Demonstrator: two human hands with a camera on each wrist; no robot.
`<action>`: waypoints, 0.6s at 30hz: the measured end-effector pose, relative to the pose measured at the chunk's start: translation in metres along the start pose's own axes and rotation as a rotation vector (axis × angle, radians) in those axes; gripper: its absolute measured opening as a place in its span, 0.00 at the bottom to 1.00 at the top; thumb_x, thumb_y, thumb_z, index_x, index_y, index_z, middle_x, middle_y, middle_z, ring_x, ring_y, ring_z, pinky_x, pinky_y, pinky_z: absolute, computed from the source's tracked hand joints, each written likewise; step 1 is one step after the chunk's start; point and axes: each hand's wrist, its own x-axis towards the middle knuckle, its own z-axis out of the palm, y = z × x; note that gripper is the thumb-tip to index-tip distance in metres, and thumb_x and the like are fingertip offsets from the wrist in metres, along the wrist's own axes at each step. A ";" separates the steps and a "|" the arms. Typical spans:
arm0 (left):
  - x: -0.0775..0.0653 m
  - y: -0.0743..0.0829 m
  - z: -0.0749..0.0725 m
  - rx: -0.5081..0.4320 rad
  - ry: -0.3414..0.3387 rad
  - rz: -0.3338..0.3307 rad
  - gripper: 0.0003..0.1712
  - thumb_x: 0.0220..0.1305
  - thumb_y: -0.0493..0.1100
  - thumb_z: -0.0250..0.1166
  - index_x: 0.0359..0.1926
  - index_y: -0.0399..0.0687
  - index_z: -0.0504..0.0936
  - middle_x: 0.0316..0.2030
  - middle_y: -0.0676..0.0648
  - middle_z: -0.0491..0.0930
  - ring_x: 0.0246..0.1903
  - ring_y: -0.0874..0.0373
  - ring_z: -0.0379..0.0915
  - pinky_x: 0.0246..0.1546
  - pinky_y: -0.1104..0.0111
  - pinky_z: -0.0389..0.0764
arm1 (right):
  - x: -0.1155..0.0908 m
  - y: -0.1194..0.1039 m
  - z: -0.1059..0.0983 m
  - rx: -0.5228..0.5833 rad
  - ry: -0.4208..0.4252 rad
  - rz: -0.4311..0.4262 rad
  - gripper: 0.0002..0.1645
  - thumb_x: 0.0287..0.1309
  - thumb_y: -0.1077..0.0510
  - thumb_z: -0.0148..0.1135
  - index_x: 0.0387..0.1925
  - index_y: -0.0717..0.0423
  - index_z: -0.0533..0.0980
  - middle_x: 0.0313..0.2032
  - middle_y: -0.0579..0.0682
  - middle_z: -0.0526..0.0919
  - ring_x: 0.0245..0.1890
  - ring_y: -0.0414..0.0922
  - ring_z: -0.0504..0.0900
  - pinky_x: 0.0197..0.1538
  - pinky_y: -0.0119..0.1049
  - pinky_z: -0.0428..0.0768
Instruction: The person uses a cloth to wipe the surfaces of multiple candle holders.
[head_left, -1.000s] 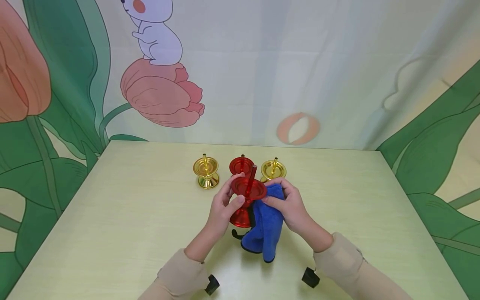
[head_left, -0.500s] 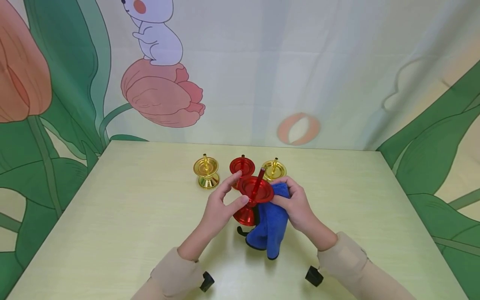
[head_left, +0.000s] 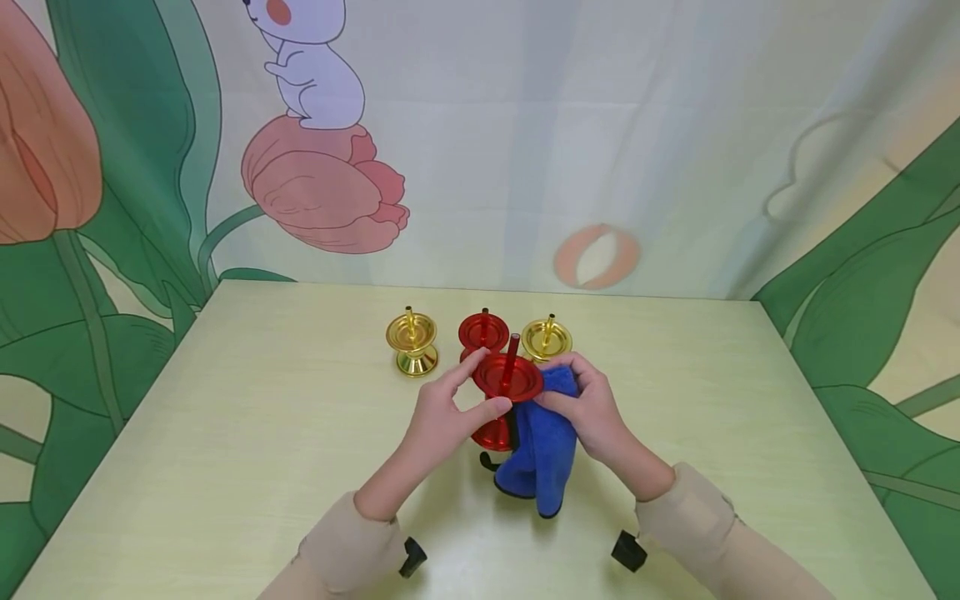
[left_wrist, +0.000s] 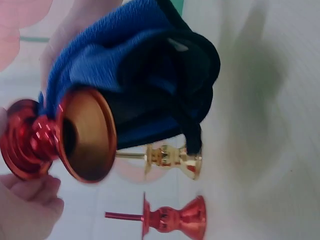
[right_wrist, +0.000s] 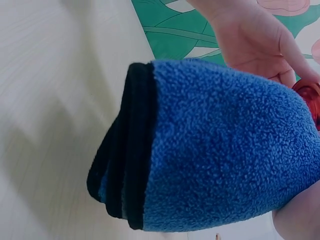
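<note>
A red metal candle holder [head_left: 491, 379] with a tall spike is held above the table, slightly tilted, between both hands. My left hand [head_left: 438, 412] has its thumb and fingers at the left side of the dish rim, pinching it. On the other side, my right hand [head_left: 600, 412] grips a folded blue cloth [head_left: 551, 454] with black edging against the dish. In the left wrist view, the holder's hollow base [left_wrist: 92, 135] shows a gold-coloured underside, and the cloth [left_wrist: 105, 60] hangs beside it. Most of the holder is hidden behind the cloth in the right wrist view.
Behind the hands stand a second red candle holder [head_left: 480, 333], partly covered, and two gold ones, left [head_left: 416, 360] and right [head_left: 542, 343]. All rest on the pale table [head_left: 262, 417]. A printed curtain [head_left: 480, 167] hangs at the table's back edge.
The red candle holder and blue cloth shifted right, then the holder came slightly back left. My left fingers, loosened half a second ago, have closed on the dish rim again.
</note>
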 end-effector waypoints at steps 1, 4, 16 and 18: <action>0.001 -0.002 -0.001 -0.035 -0.024 0.000 0.36 0.50 0.50 0.66 0.61 0.51 0.66 0.56 0.49 0.71 0.59 0.55 0.62 0.57 0.53 0.65 | 0.000 0.000 -0.001 0.000 -0.004 -0.002 0.16 0.47 0.70 0.57 0.37 0.50 0.71 0.36 0.40 0.77 0.39 0.40 0.75 0.41 0.33 0.78; 0.004 -0.006 -0.005 -0.126 -0.118 0.019 0.33 0.54 0.46 0.63 0.61 0.47 0.64 0.57 0.48 0.70 0.61 0.54 0.60 0.59 0.53 0.61 | -0.001 0.000 -0.003 0.002 -0.026 -0.009 0.15 0.47 0.70 0.57 0.36 0.50 0.71 0.36 0.40 0.78 0.39 0.39 0.75 0.40 0.33 0.78; 0.015 -0.013 -0.013 -0.147 -0.189 0.010 0.36 0.52 0.50 0.63 0.62 0.52 0.62 0.58 0.49 0.68 0.59 0.55 0.61 0.59 0.51 0.61 | -0.001 -0.001 -0.008 0.024 -0.065 -0.019 0.18 0.48 0.71 0.56 0.34 0.45 0.72 0.36 0.40 0.77 0.38 0.39 0.76 0.39 0.32 0.79; 0.014 -0.012 -0.011 -0.101 -0.117 -0.020 0.33 0.51 0.49 0.65 0.59 0.53 0.67 0.56 0.50 0.71 0.57 0.56 0.64 0.57 0.53 0.65 | 0.000 -0.001 -0.009 0.014 -0.047 -0.019 0.18 0.47 0.72 0.56 0.34 0.46 0.72 0.35 0.40 0.77 0.37 0.39 0.76 0.39 0.32 0.79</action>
